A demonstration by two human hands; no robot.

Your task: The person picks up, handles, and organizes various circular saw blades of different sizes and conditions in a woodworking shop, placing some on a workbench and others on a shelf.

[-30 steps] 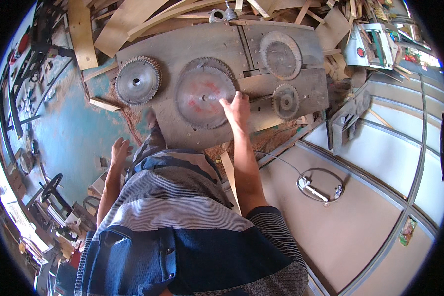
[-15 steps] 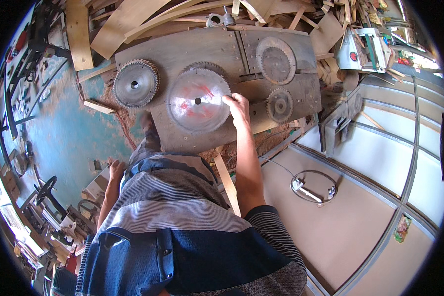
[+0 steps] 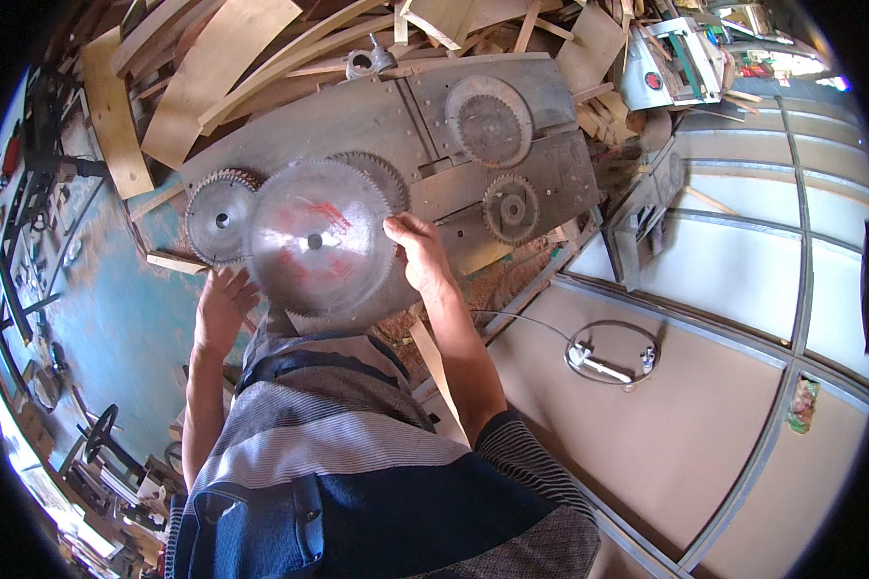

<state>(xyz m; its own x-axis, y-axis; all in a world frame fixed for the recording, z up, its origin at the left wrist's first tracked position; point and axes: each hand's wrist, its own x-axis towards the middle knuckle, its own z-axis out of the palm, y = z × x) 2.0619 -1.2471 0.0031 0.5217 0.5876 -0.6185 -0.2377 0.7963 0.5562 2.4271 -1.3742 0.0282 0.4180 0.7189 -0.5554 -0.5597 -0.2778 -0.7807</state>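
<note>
A large circular saw blade (image 3: 294,207) with red markings and a centre hole is raised and tilted over the metal machine table. My right hand (image 3: 417,253) pinches its right rim, thumb against the blade's face. At the lower left rim is my left hand (image 3: 226,304), its fingers extended and slightly bent; I cannot make out whether they touch the blade. Beside it on the table lies a stack of smaller saw blades (image 3: 217,224). Another toothed blade (image 3: 381,174) shows partly behind the large one.
The grey machine table (image 3: 290,135) also bears two blades on the right, a big one (image 3: 490,121) and a small one (image 3: 510,207). Wood offcuts (image 3: 222,77) pile up behind it. At right, a coiled cable (image 3: 613,326) lies on a framed panel (image 3: 589,434).
My right hand has lifted the large saw blade and brought it nearer and to the left, uncovering more of the blade behind. My left hand has come up to its rim. The view has shifted.
</note>
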